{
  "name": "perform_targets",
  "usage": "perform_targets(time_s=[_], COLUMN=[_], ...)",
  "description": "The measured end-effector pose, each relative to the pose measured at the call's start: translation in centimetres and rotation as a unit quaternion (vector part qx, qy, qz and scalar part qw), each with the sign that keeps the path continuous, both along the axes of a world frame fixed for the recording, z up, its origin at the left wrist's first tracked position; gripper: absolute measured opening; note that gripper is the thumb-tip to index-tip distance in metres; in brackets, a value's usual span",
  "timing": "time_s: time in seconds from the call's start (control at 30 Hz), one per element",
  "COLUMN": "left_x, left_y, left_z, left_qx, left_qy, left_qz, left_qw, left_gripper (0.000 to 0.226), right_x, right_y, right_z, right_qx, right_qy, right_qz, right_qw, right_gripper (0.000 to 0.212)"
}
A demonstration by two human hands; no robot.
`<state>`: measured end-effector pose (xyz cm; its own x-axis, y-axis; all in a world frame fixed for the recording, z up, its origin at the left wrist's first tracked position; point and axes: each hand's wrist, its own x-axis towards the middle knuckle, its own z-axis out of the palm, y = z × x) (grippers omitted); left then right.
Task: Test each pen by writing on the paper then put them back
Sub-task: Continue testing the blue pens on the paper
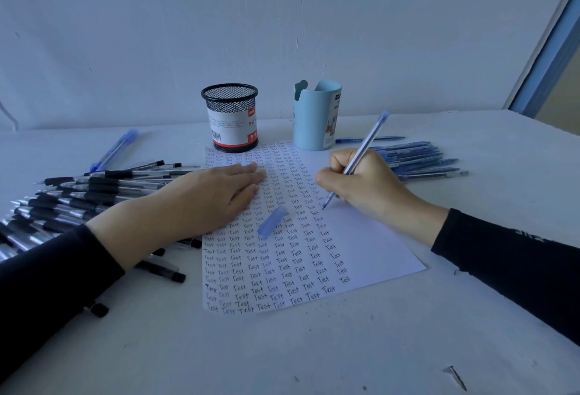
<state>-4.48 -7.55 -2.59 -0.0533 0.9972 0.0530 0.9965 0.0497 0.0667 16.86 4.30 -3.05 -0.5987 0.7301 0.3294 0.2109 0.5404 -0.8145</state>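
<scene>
A white sheet of paper (370,244) lies in the middle of the table, most of it filled with rows of the word "Test". My right hand (361,184) grips a blue pen (364,149) in a writing hold, its tip touching the paper at the right end of a row. My left hand (219,196) rests flat on the paper's left part, fingers straight. A blue pen cap (272,221) lies loose on the paper between my hands.
Several black pens (94,193) are heaped at the left, partly under my left arm. Several blue pens (420,159) lie at the right. A black mesh pen holder (230,116) and a light blue cup (317,115) stand behind the paper. One blue pen (114,149) lies far left.
</scene>
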Motion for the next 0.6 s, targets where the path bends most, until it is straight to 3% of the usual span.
perform_targets(time_s=[0.13, 0.27, 0.37, 0.6], left_x=[0.04, 0.14, 0.16, -0.01], left_y=[0.08, -0.07, -0.12, 0.03], left_z=[-0.02, 0.13, 0.15, 0.00], left_qx=[-0.002, -0.004, -0.005, -0.010], left_qy=[0.001, 0.003, -0.001, 0.000], left_qz=[0.001, 0.003, 0.003, 0.003], left_qw=[1.000, 1.000, 1.000, 1.000], left_gripper=[0.050, 0.051, 0.050, 0.051], right_x=[-0.01, -0.19, -0.22, -0.26], right_y=[0.04, 0.02, -0.28, -0.34], right_z=[0.15, 0.09, 0.16, 0.00], right_qx=[-0.001, -0.048, -0.052, -0.015], right_qy=[-0.010, 0.047, 0.035, -0.004], right_qz=[0.004, 0.023, 0.048, 0.001], right_qw=[1.000, 0.998, 0.997, 1.000], right_gripper=[0.043, 0.036, 0.033, 0.041])
